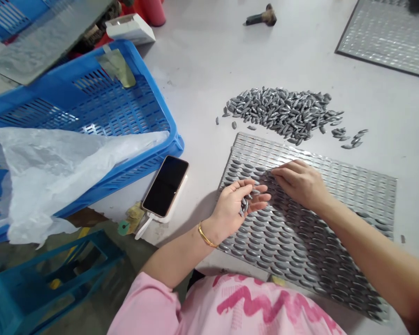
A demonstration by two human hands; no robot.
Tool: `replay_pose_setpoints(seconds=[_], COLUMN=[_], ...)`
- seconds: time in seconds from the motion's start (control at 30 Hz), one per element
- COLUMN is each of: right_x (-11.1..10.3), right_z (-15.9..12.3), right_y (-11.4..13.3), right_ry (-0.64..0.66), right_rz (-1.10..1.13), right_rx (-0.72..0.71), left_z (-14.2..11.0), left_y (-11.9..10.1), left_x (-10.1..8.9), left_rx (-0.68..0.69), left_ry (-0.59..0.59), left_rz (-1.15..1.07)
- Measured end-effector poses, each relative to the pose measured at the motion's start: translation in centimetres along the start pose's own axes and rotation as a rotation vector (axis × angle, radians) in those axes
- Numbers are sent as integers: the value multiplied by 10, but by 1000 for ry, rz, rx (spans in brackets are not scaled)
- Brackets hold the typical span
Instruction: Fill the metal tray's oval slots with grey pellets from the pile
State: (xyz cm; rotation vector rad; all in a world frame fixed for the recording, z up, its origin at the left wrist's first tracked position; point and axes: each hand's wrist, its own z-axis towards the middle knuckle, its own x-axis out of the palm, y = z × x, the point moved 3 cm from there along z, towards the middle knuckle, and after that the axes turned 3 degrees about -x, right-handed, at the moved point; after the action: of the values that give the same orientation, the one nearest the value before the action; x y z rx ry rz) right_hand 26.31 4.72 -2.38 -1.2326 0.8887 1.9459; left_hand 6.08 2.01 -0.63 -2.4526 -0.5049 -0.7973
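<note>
**What's in the hands?**

Left hand, palm up, fingers half curled, cradles a few grey oval metal pellets over a dimpled metal plate. Gold bangle at the wrist.

**And the other?**

Right hand reaches in from the right, arm stretched low across the plate, fingers bunched narrow, fingertips down among the rows. Whether they pinch anything, I cannot tell.

**Where's the rest of the metal?**

Pellets fill the plate's nearer rows; the far rows show bare dimples. A loose heap of pellets lies on the white tabletop just beyond the plate's far edge, with only a narrow strip of table between.

**Room to move?**

Little on the left: a black smartphone sits just beside the plate, and a blue plastic crate lined with white plastic sheet stands past it. Wider room lies ahead, up to a second dimpled plate and a small dark hammer. The worker's pink shirt presses close to the near edge.
</note>
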Motion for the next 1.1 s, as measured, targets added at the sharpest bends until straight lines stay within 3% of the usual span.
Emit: replay_pose_setpoints(seconds=[0.4, 0.63, 0.77, 0.87, 0.97, 1.1], right_x=[-2, -5, -6, -15, -31, -43], right_z=[9, 15, 14, 9, 2, -5], right_y=[3, 5, -6, -7, 13, 54], right_ry=[198, 247, 234, 129, 29, 3], right_rz=[-233, -251, -53, 163, 363, 568], right_rx=[-142, -228, -119, 50, 183, 251], left_z=[1, 0, 3, 5, 6, 9], left_y=[3, 6, 8, 9, 10, 14], left_x=[0, 2, -1, -3, -5, -8], left_rx=[18, 9, 13, 23, 49, 88], left_ry=[-12, -16, 13, 51, 82, 76], left_rz=[45, 7, 16, 29, 70, 139])
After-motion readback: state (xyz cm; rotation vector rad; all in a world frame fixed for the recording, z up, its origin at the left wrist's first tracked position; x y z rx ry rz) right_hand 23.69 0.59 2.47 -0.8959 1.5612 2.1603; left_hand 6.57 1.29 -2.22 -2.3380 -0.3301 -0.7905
